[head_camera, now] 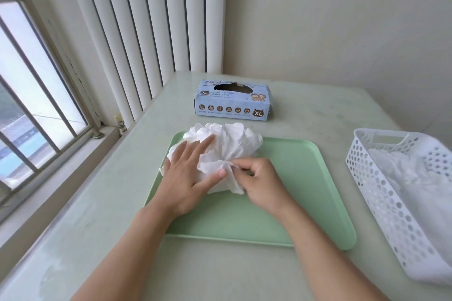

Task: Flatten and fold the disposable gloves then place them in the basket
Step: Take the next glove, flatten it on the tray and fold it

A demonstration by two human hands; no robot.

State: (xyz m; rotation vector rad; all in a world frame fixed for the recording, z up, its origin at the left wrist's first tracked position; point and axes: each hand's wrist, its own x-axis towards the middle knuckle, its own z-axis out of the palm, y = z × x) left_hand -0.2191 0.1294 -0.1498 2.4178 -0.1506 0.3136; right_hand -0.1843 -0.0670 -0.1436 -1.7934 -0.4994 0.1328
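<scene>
A crumpled heap of white disposable gloves (pixel 230 144) lies at the far left part of a pale green tray (pixel 281 203). My left hand (pixel 186 173) lies flat on the heap with straight fingers, pressing it down. My right hand (pixel 261 181) pinches a glove edge at the near side of the heap between thumb and fingers. A white perforated basket (pixel 381 190) stands to the right of the tray, with white gloves (pixel 415 178) lying inside it.
A light blue glove box (pixel 232 100) marked XL stands behind the tray. The pale table (pixel 220 271) meets a windowsill and barred window on the left, a white radiator behind, and a wall at the back right.
</scene>
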